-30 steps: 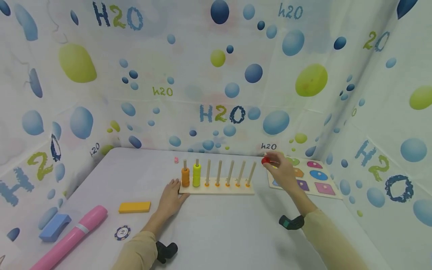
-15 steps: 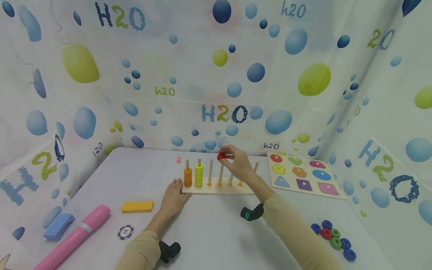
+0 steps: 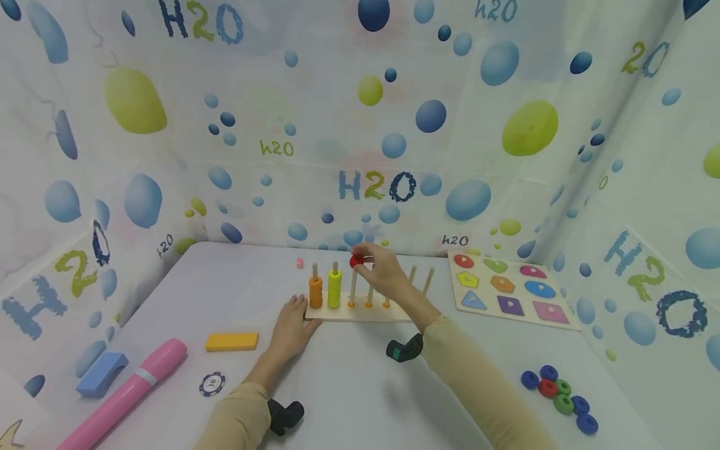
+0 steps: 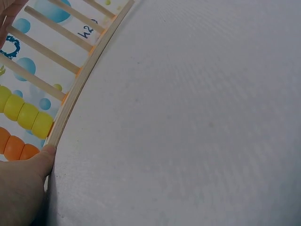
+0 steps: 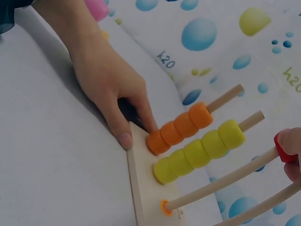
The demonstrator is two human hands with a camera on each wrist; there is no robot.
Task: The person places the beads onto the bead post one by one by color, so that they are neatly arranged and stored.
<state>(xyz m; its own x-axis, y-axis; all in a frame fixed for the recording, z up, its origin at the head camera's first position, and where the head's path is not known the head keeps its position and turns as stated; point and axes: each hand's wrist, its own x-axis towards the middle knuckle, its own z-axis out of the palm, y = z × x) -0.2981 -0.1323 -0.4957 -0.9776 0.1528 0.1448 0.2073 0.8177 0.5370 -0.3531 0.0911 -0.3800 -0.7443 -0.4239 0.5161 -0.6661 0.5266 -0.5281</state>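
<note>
A wooden peg board (image 3: 337, 315) with upright pegs stands mid-table. Orange beads (image 3: 315, 292) fill most of its leftmost peg, and yellow beads (image 3: 334, 289) the second. My left hand (image 3: 289, 326) grips the board's left end, thumb (image 5: 124, 140) against the front edge and fingers behind. My right hand (image 3: 384, 273) pinches a red bead (image 3: 356, 261) between thumb and fingertips, right at the tip of the third peg (image 5: 221, 181). That peg carries no beads. The right hand and forearm partly cover the pegs farther right.
Loose blue, green and red beads (image 3: 564, 404) lie at the right front. A shape puzzle board (image 3: 485, 282) sits at the back right. On the left are a yellow block (image 3: 232, 341), a poker chip (image 3: 212, 384), a pink tube (image 3: 120, 397) and a blue arched block (image 3: 101, 375).
My right hand has carried the red bead leftward from over the puzzle board to the third peg's tip. The left hand keeps its hold on the board; the view has shifted slightly.
</note>
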